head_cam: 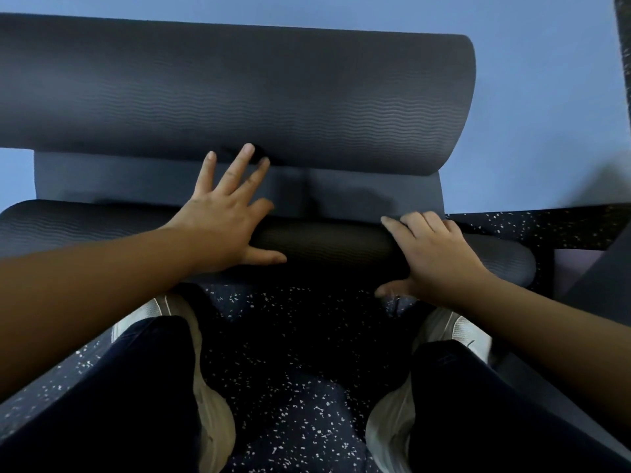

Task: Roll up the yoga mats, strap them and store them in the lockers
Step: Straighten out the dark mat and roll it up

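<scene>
Two rolls show in one dark grey, wave-ribbed foam yoga mat [239, 97] lying on the blue floor [532, 97]. The left hand [225, 216] presses flat, fingers spread; the right hand [433, 254] curls round the near roll beside the speckled rubber flooring [300, 387]. No writing is legible.

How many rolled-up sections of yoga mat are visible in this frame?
2: a large roll at the far end, and a smaller roll under both hands near the person's feet. Others may be out of view.
</scene>
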Demonstrator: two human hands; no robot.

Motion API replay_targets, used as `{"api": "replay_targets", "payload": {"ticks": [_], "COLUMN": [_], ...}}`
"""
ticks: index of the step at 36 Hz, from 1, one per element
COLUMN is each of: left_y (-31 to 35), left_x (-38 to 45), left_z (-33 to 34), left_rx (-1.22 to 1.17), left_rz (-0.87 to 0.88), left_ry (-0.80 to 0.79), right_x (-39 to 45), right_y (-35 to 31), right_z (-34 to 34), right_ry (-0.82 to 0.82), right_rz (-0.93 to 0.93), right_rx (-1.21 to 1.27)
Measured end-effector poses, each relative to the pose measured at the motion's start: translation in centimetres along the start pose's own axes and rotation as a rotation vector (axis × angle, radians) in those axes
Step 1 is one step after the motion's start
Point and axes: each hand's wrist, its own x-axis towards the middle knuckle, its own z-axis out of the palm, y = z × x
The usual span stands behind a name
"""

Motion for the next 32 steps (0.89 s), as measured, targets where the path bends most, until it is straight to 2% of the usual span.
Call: {"api": "replay_targets", "payload": {"ticks": [5,12,18,26,32], "left_y": [-0.3,-0.1,-0.5,-0.9,-1.5], "left_x": [0.3,0.8,1.4,2.5,2.6], "left_z": [0.3,0.6,-0.2,-1.2,-2.1], "left_rx": [-0.008,-0.062,-0.113,-0.123,-0.131], "left_rz": [-0.006,-0.042,-0.083,-0.102,-0.148], "left_ry": [0.089,0.187,0.146,0.128,0.041], "right_x": [0.1,0.8,0.5,0.1,-0.2], "right_y": [0.2,0.7,0.5,-0.9,-1.6], "right_z": [-0.5,-0.9,0.3,1.2,1.8], "right_ry": [0.053,0.018,0.214,0.479,0.507], "right_rz": [0.039,0.066,0.084,0.014,-0.04], "right_rx": [0.079,0.061,0.061,0.028,0.036]}}
